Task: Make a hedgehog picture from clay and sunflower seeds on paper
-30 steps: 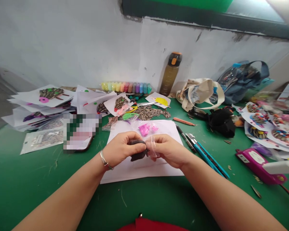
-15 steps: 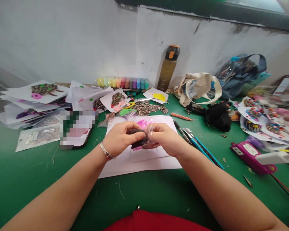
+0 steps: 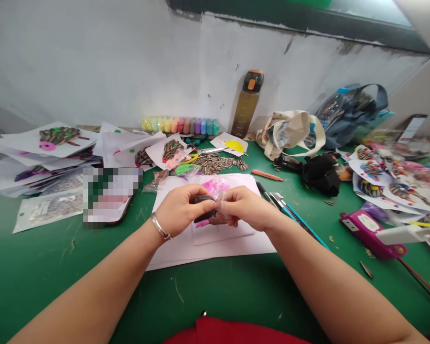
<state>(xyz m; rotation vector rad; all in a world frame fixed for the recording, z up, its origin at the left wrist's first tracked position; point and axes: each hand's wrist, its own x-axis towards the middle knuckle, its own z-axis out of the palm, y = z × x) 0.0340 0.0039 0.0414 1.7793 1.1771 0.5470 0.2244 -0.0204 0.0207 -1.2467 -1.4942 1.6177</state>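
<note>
My left hand (image 3: 179, 208) is closed around a black lump (image 3: 202, 210) that looks like modelling clay in a clear plastic bag (image 3: 222, 203). Thumb and fingers of my right hand (image 3: 245, 205) pinch the bag's other side, close against the left. Both hands are above white paper sheets (image 3: 172, 251) on the green table. Just behind the fingers shows bright pink material (image 3: 215, 185), partly covered by plastic. Another bit of pink (image 3: 201, 223) peeks out below the black lump. The fingertips of my right hand are partly hidden by the plastic.
Striped sunflower seeds (image 3: 215, 164) lie behind the paper. A phone (image 3: 112, 196) and stacked seed pictures (image 3: 39, 157) are left. To the right are an orange pencil (image 3: 267, 175), blue-handled cutter (image 3: 304, 222) and magenta device (image 3: 370, 231). A bottle (image 3: 248, 102) stands by the wall.
The view has shifted slightly. My hands stay together on the bag and black lump, with the fingers of the right hand drawn slightly tighter on the plastic.
</note>
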